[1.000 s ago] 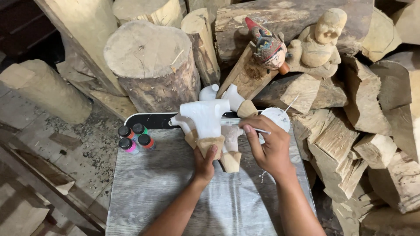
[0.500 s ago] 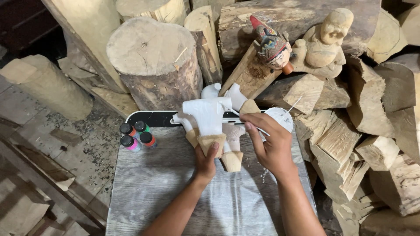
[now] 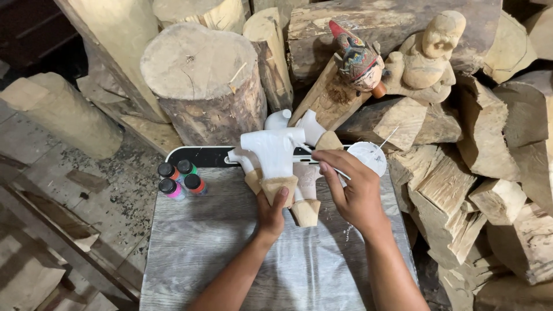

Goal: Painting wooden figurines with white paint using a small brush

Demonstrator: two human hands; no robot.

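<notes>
Stacked split logs point(image 3: 495, 190), big stump point(image 3: 201, 80), grey plank tabletop point(image 3: 201, 253), dusty floor point(image 3: 52, 173)

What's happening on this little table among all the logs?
A person's left hand holds up a white-coated carved wooden figure by its bare wooden base. The right hand holds a thin brush against it, by a small white dish. Similar white pieces lie behind. Three small paint bottles stand on the grey table, with two carved figures on the logs beyond.

Bare grey board point(image 3: 230, 259) near the edge; paint bottles point(image 3: 180, 179) left, stacked logs point(image 3: 478, 173) crowding right
</notes>
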